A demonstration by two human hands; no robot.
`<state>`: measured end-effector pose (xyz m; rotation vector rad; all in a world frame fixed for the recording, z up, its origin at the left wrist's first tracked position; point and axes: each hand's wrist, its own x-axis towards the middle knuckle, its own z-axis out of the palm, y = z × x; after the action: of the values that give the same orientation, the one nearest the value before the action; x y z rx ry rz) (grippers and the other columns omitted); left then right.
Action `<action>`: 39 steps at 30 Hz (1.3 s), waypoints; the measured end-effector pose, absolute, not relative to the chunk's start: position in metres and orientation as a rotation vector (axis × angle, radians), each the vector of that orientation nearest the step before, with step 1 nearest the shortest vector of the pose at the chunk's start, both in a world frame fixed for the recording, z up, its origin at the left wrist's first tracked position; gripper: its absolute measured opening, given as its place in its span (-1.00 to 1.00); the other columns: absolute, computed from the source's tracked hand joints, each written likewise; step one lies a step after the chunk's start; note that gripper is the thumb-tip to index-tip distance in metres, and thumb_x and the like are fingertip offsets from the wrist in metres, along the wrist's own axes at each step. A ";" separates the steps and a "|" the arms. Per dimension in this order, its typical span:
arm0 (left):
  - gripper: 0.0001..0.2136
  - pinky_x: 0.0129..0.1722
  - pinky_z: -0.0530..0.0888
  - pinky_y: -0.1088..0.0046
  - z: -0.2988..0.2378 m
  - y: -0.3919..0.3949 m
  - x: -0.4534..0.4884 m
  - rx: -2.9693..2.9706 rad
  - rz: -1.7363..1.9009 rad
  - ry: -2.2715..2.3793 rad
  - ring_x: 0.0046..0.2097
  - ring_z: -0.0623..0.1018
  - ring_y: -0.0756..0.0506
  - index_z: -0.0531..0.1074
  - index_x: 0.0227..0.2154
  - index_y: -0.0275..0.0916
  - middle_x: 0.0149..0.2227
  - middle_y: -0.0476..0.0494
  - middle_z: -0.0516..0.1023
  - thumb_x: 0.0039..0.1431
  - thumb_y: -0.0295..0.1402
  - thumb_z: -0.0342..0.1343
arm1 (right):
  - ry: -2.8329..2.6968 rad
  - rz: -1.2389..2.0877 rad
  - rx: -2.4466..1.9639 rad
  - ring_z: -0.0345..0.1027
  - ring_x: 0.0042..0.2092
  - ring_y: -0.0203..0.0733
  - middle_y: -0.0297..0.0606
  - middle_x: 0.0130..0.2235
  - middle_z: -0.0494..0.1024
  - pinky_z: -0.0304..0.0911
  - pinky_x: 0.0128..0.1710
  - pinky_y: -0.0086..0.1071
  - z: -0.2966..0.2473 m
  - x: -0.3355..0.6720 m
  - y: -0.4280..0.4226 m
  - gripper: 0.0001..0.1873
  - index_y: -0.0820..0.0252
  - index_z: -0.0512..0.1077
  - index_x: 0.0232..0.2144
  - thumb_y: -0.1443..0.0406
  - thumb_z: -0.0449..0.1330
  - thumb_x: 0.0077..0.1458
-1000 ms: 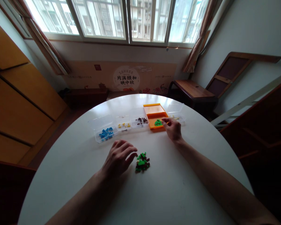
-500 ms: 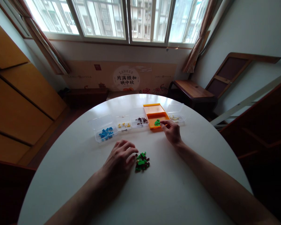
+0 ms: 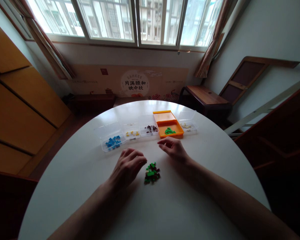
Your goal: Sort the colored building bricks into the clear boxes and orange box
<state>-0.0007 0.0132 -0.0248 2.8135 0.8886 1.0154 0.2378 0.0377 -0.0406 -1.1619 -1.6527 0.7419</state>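
Observation:
A small pile of green and dark brown bricks (image 3: 152,172) lies on the round white table (image 3: 90,173). My left hand (image 3: 127,166) rests just left of the pile, fingers curled down with the tips close to the bricks, nothing visibly in them. My right hand (image 3: 172,148) hovers above and right of the pile, between it and the orange box (image 3: 168,124), whose tray holds green bricks (image 3: 169,131). Its fingers are loosely bent and pinched together; I cannot make out whether they hold anything.
A row of clear boxes stands at the table's far side: one with blue bricks (image 3: 112,141), one with yellow bricks (image 3: 132,133), one with dark brown bricks (image 3: 150,128) and one with pale bricks (image 3: 187,125). A wooden bench (image 3: 205,96) stands beyond the table.
My right hand has drawn back from the orange box's green bricks toward me and to the left, nearer the pile. My left hand has curled its fingers slightly.

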 end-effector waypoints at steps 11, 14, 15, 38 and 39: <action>-0.92 -0.20 0.34 0.39 -0.014 0.008 0.006 2.775 1.308 0.889 -0.25 0.40 -0.04 0.43 -0.31 -0.20 -0.35 -0.04 0.51 0.16 -0.49 0.16 | -1.756 1.270 -0.879 0.23 -0.50 -0.40 -0.30 -0.44 0.49 0.14 -0.50 -0.50 -0.025 0.209 0.009 -0.81 0.28 0.59 -0.32 0.28 0.25 0.02; -0.94 -0.19 0.34 0.38 -0.016 0.009 0.006 2.772 1.311 0.897 -0.24 0.40 -0.05 0.43 -0.33 -0.19 -0.35 -0.04 0.51 0.16 -0.47 0.17 | -1.750 1.247 -0.885 0.26 -0.48 -0.38 -0.29 -0.44 0.51 0.16 -0.49 -0.50 -0.027 0.208 0.009 -0.82 0.27 0.59 -0.33 0.28 0.25 0.03; -0.94 -0.19 0.34 0.38 -0.016 0.009 0.006 2.772 1.312 0.898 -0.24 0.40 -0.05 0.43 -0.34 -0.19 -0.35 -0.04 0.52 0.16 -0.47 0.18 | -1.750 1.235 -0.894 0.26 -0.48 -0.38 -0.29 -0.44 0.51 0.16 -0.48 -0.50 -0.028 0.208 0.009 -0.83 0.26 0.59 -0.34 0.28 0.25 0.03; -0.91 -0.19 0.30 0.37 -0.022 0.011 0.003 2.807 1.140 0.933 -0.26 0.41 -0.05 0.41 -0.44 -0.21 -0.38 -0.03 0.52 0.18 -0.43 0.13 | -1.861 0.407 -1.140 0.26 -0.49 -0.35 -0.31 -0.44 0.54 0.22 -0.41 -0.48 -0.030 0.223 0.052 -0.93 0.22 0.55 -0.38 0.40 0.24 0.06; -0.91 -0.19 0.30 0.37 -0.022 0.010 0.003 2.807 1.134 0.931 -0.26 0.41 -0.05 0.41 -0.44 -0.21 -0.38 -0.03 0.52 0.18 -0.43 0.13 | -1.841 0.389 -1.158 0.27 -0.48 -0.34 -0.30 -0.44 0.54 0.22 -0.41 -0.47 -0.029 0.225 0.059 -0.93 0.22 0.55 -0.38 0.39 0.24 0.06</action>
<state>0.0030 0.0105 -0.0222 2.8067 0.9311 1.1341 0.2246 0.0586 -0.0293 -1.1583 -1.8408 0.3887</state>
